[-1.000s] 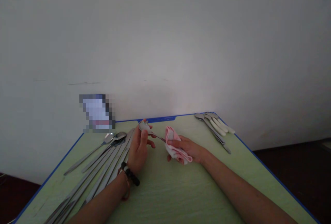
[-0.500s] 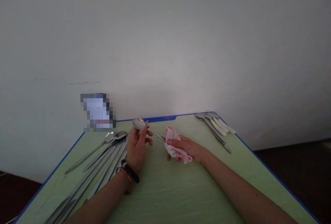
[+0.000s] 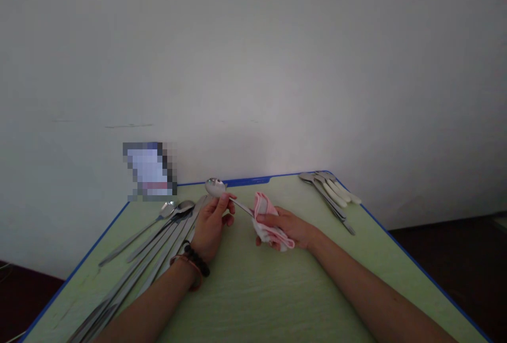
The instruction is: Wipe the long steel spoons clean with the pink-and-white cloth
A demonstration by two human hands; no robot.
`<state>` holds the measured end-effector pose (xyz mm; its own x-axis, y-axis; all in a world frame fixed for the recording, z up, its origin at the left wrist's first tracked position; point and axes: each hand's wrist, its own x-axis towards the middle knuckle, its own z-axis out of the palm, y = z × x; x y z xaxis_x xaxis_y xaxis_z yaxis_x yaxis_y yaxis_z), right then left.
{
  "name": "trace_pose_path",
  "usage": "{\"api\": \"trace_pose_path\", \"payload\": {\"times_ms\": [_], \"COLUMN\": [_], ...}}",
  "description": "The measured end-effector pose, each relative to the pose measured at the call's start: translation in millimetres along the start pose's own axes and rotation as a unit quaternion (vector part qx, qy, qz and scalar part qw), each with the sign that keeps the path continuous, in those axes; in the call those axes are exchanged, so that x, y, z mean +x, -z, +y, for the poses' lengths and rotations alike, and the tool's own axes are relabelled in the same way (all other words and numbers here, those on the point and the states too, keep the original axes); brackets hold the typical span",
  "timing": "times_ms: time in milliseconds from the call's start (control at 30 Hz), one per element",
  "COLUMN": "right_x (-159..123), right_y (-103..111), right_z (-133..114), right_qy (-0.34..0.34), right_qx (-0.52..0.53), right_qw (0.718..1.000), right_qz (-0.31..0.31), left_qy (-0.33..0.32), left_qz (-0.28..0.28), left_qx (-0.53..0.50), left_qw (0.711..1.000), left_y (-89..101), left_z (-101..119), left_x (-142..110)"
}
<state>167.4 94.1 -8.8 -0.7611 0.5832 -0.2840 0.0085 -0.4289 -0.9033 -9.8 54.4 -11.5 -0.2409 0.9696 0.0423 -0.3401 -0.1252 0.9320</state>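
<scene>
A shiny metal spoon (image 3: 215,187) is held above the table between both hands, its bowl up to the left. My left hand (image 3: 212,221) pinches it at the neck, just below the bowl, with thumb and fingers closed. My right hand (image 3: 285,227) is closed around a pink and white cloth (image 3: 266,208), which wraps the handle's end and hides it. Left of my left hand lies a spread of metal spoons and other long flatware (image 3: 158,243), partly covered by my left forearm.
At the far right corner of the green table (image 3: 253,290) lie metal spoons (image 3: 325,195) beside pieces with cream handles (image 3: 336,192). A blurred-out, screen-like object (image 3: 148,169) leans by the wall (image 3: 253,68) at the back left. The table edge is blue.
My left hand has slid slightly down from the spoon's bowl to its neck, so more of the bowl shows. My right hand and the cloth have hardly moved.
</scene>
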Motion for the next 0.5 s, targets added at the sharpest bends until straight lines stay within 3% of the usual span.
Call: {"api": "trace_pose_path", "payload": {"times_ms": [267,500], "right_x": [-0.3,1.0], "right_y": [-2.0,-2.2], "right_z": [-0.8,-1.1], "right_qy": [0.009,0.009], "right_qx": [0.002,-0.001], "right_qw": [1.0,1.0], "right_qz": [-0.001,-0.014], "left_qy": [0.021,0.01], "left_qz": [-0.047,0.046], "left_qx": [-0.03,-0.068], "left_qw": [0.998,0.997], "left_y": [-2.6,-2.4], "left_z": [1.1,2.0], "left_x": [-2.8,0.1]}}
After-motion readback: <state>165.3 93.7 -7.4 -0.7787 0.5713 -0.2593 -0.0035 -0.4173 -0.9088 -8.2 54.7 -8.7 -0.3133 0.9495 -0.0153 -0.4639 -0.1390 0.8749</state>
